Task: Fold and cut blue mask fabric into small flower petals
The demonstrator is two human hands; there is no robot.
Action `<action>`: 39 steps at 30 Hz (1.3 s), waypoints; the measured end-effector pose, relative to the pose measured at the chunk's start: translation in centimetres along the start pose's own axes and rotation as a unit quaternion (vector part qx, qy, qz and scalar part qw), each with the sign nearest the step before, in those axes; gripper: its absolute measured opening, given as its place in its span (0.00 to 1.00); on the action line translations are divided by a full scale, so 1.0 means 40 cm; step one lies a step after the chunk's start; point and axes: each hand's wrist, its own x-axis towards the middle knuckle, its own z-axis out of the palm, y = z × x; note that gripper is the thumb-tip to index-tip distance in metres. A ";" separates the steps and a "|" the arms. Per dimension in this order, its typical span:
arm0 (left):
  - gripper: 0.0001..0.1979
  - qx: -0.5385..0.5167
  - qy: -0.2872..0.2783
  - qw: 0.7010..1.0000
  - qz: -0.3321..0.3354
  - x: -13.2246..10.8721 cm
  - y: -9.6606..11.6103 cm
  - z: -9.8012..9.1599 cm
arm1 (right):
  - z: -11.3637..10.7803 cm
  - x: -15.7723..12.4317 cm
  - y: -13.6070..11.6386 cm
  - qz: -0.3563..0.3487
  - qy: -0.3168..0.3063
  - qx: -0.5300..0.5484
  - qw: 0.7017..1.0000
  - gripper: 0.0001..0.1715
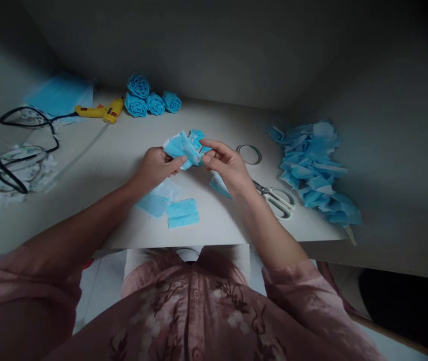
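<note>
Four blue rosettes sat by the worktop's far edge, with one yellow glue gun nearer its far left corner, and one pair of scissors plus one ring toward the right edge. One left hand and one right hand shared one blue bundle. The blue scraps along the right edge overlapped too much to count.

On the table, by a clock face centred on the view, a glue gun and its cord lie at ten o'clock, scraps at nine, a ring at two and scissors between three and four, with a wall at twelve.
</note>
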 end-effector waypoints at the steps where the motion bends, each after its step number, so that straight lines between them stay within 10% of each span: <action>1: 0.14 0.004 0.006 1.000 0.003 0.001 -0.002 0.000 | 0.000 0.000 -0.002 0.001 0.001 0.001 1.000 0.31; 23: 0.11 -0.073 0.021 0.996 -0.038 0.000 0.012 0.004 | 0.000 0.000 -0.010 0.004 0.061 0.009 0.998 0.28; 39: 0.18 -0.090 -0.112 0.989 -0.023 -0.012 0.001 0.003 | 0.036 -0.005 0.000 0.038 0.044 0.055 0.997 0.31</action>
